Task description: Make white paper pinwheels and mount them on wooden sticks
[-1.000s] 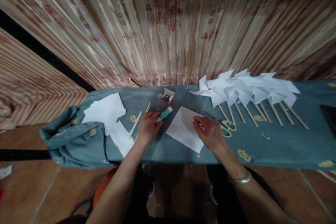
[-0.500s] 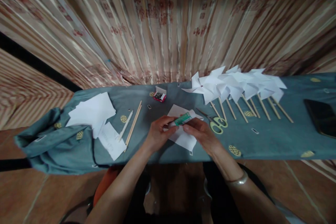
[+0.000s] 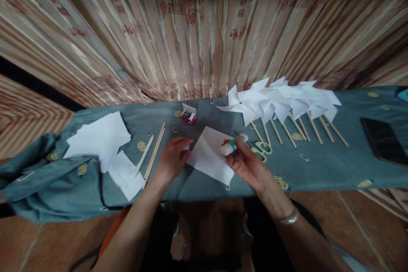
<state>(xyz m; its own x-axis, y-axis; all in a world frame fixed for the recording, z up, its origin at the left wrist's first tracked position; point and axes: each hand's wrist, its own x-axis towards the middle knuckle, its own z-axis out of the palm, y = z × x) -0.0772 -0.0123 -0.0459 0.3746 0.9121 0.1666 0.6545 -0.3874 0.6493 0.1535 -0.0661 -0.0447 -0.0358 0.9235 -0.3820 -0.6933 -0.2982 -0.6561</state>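
My right hand (image 3: 244, 159) is wrapped round a glue stick (image 3: 234, 144) with a green and white label, holding it tilted above the right side of a white paper square (image 3: 210, 153). To the left of that sheet, my left hand (image 3: 174, 155) pinches a small white piece that looks like the glue stick's cap (image 3: 186, 147). The paper lies flat on the cloth with one corner toward me. Scissors (image 3: 263, 148) with yellow-green handles lie just beyond my right hand, their blades partly hidden.
White paper pinwheels (image 3: 255, 102) on wooden sticks overlap at the back right. A small red box (image 3: 188, 114) stands open behind the paper. Leftward lie wooden sticks (image 3: 154, 153), a white pencil-like stick (image 3: 144, 155), a written note (image 3: 126, 176) and paper sheets (image 3: 98, 136). A phone (image 3: 384, 140) lies far right.
My hands, together on the glue stick before, have come apart. The glue stick stays in my right hand, while my left has moved left with the small white piece, uncovering the paper.
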